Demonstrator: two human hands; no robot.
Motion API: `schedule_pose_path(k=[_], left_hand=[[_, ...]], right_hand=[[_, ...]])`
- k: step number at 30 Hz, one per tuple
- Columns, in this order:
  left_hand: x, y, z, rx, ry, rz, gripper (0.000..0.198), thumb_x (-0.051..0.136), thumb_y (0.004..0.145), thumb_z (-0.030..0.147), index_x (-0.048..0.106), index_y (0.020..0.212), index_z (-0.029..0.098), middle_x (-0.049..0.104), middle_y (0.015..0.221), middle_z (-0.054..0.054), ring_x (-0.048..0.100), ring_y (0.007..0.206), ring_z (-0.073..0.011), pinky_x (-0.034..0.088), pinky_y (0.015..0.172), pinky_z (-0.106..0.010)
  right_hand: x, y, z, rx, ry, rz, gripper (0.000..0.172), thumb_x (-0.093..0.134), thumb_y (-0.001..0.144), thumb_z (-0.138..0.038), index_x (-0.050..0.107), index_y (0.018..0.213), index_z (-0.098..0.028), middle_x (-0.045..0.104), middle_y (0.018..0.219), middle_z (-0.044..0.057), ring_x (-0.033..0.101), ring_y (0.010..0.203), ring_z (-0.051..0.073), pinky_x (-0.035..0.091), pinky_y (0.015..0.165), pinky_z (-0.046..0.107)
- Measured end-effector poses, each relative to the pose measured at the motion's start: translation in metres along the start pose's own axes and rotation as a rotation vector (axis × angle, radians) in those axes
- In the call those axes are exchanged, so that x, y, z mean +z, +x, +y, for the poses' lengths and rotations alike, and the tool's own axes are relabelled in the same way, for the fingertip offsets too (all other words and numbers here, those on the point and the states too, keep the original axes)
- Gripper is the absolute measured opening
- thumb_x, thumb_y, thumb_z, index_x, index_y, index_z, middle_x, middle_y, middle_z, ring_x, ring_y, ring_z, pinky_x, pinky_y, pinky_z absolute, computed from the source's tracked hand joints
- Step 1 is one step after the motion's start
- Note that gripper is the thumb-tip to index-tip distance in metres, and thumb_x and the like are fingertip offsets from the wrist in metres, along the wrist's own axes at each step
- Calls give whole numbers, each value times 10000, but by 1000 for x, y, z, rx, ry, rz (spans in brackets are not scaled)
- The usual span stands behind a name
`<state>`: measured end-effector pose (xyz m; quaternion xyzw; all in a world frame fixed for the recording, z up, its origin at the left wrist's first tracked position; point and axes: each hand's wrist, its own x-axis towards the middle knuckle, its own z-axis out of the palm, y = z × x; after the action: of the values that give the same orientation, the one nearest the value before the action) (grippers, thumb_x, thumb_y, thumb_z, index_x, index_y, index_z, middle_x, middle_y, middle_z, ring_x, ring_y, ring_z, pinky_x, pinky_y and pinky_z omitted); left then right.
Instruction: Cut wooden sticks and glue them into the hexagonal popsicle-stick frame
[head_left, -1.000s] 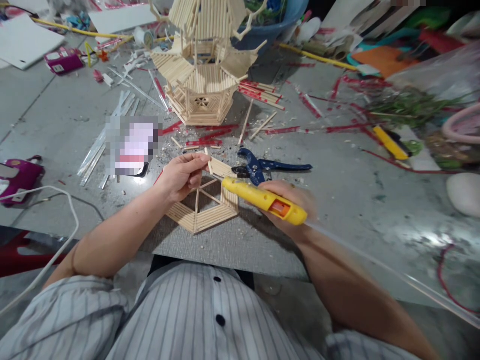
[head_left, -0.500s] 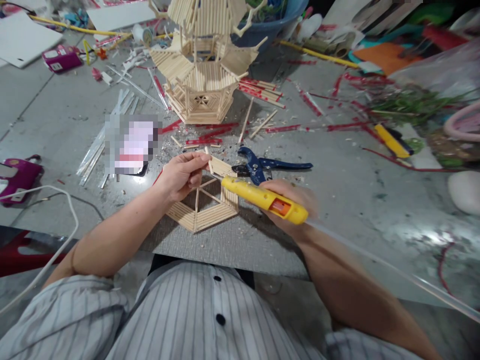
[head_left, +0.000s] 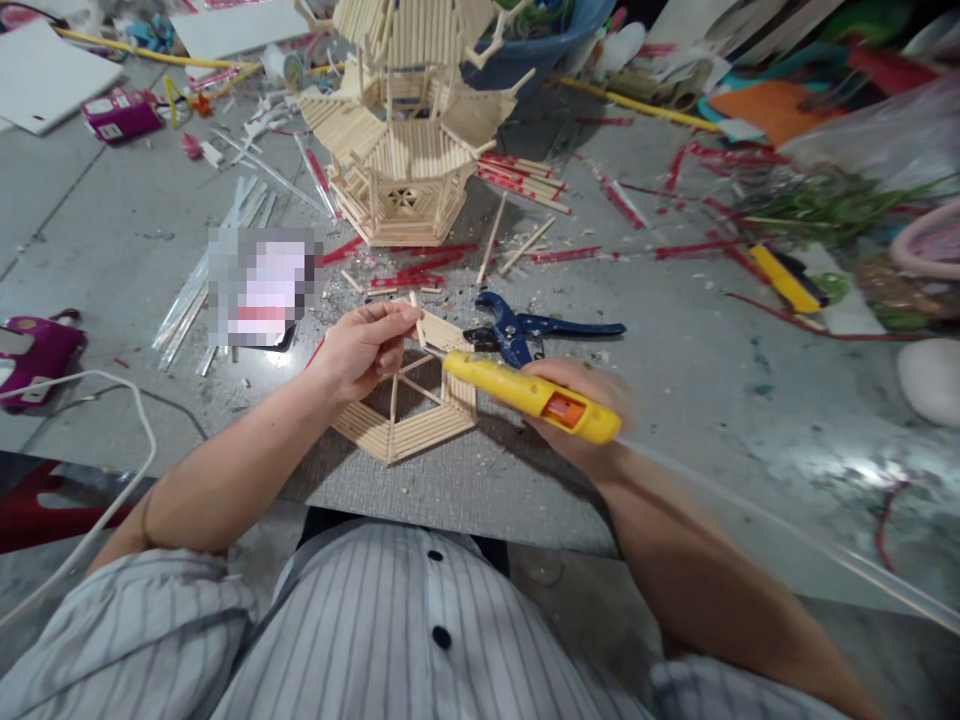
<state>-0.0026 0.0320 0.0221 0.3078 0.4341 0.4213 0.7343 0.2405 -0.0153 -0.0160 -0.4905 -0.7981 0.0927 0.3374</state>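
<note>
Between thumb and fingers my left hand (head_left: 367,345) pinches a short wooden stick (head_left: 418,315), held above the far side of a hexagonal stick frame (head_left: 427,430). That frame lies flat on the table, with thin spokes crossing its middle. My right hand (head_left: 577,400) is wrapped round a yellow glue gun (head_left: 517,390), a clear glue stick trailing from its back end. The gun's nozzle points left and sits close to the lower end of the short stick; whether they touch I cannot tell. Blue-handled cutters (head_left: 517,330) lie just beyond the gun.
A pagoda model (head_left: 412,150) of sticks stands at the back centre, before a blue basin (head_left: 540,60). A phone (head_left: 270,290) lies left of my hand. Red wrappers (head_left: 427,270) and loose sticks litter the table (head_left: 675,420). A yellow-handled cutter (head_left: 784,278) lies right.
Almost nothing differs. The glue gun's back end has shifted very slightly to the right, while my left hand keeps the short stick in the same place.
</note>
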Motion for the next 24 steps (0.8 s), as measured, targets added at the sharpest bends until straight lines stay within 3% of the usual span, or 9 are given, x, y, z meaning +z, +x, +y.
schedule_pose_path(k=[6, 13, 16, 21, 24], left_hand=[[-2, 1, -1, 2, 3, -24, 140, 588, 821, 157, 605, 684, 133, 531, 486, 58, 346, 305, 1, 179, 327, -148], [-2, 1, -2, 15, 16, -71, 156, 585, 812, 145, 589, 656, 133, 514, 466, 65, 346, 299, -4, 177, 327, -158], [-1, 0, -2, 18, 24, -71, 161, 596, 802, 143, 582, 641, 138, 499, 451, 71, 342, 301, -6, 178, 329, -160], [0, -1, 0, 12, 75, -109, 147, 682, 736, 171, 595, 622, 138, 503, 451, 68, 345, 307, -5, 175, 329, -160], [0, -1, -1, 25, 122, -147, 171, 773, 644, 209, 621, 628, 133, 512, 458, 66, 352, 314, -4, 151, 317, -160]], right_hand=[[-1, 1, -4, 5, 59, 41, 117, 659, 763, -395, 673, 821, -294, 693, 746, 1, 634, 615, 174, 463, 548, 311], [-1, 2, -5, 21, 98, 52, 136, 705, 721, -407, 673, 783, -291, 688, 714, -2, 616, 564, 177, 453, 529, 319], [2, 0, -4, 149, 235, 67, 181, 739, 683, -443, 663, 798, -325, 677, 707, -20, 610, 565, 184, 471, 545, 338], [6, 6, 0, 351, 502, 242, 245, 763, 652, -465, 611, 750, -298, 653, 692, -23, 638, 644, 186, 544, 660, 376], [0, 14, 3, 449, 556, 200, 286, 776, 607, -488, 601, 646, -265, 631, 647, 2, 629, 625, 194, 552, 639, 394]])
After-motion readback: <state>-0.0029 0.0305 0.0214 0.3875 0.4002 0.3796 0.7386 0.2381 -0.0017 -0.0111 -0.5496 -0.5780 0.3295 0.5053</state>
